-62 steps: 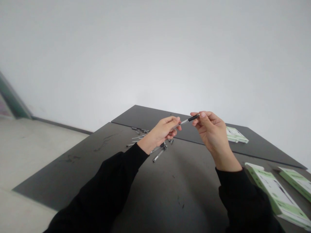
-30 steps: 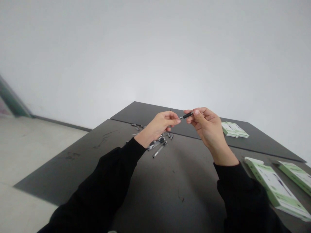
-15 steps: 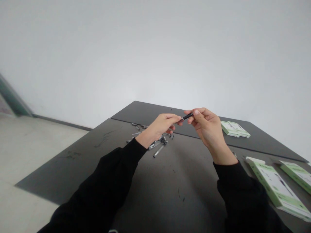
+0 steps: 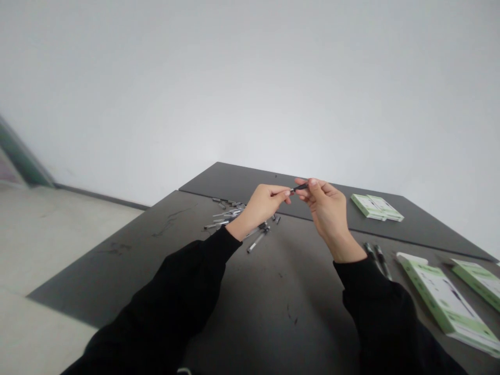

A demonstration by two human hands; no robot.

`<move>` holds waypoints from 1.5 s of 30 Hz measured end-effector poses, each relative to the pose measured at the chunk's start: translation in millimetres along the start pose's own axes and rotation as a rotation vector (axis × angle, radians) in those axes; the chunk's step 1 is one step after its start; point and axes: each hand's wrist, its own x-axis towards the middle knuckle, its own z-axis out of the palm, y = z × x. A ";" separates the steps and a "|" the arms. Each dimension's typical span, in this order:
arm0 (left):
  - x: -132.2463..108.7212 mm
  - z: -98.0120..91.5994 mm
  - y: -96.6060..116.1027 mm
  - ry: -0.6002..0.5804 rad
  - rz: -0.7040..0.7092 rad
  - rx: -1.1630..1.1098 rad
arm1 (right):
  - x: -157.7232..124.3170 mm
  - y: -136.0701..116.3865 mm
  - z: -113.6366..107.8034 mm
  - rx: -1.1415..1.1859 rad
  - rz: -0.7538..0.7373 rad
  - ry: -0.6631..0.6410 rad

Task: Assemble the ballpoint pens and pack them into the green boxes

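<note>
Between my two hands, above the dark table (image 4: 250, 312), is a slim pen (image 4: 300, 187) with a black end. My left hand (image 4: 267, 202) pinches its clear, pale end between thumb and fingers. On the black end, the thumb and fingers of my right hand (image 4: 326, 204) are closed. The pen is tilted slightly up to the right. Beneath and behind my left wrist lies a loose heap of pens and pen parts (image 4: 230, 212), partly hidden by that hand. One clear pen (image 4: 258, 240) sticks out toward me.
To the right, two pens (image 4: 380, 260) lie beside my right sleeve. An open green-and-white pen box (image 4: 445, 297) is near the right edge, with another box (image 4: 478, 278) beyond it. More boxes (image 4: 377, 207) lie at the back right. A white wall (image 4: 250, 94) stands behind the table.
My right hand has shifted slightly left, closer to my left hand, so less of the pen shows. Two pens beside my right sleeve are now more visible.
</note>
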 end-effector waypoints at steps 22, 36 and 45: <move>8.3 -33.0 7.0 0.061 -0.014 0.093 | 10.4 128.5 -64.8 -1.216 0.006 -0.624; 4.0 -38.5 12.8 0.009 -0.037 0.208 | 22.6 108.8 -78.2 -1.243 0.174 -0.693; 8.6 -44.9 0.6 -0.186 -0.001 0.297 | 47.7 8.6 -83.9 -0.910 0.020 -0.438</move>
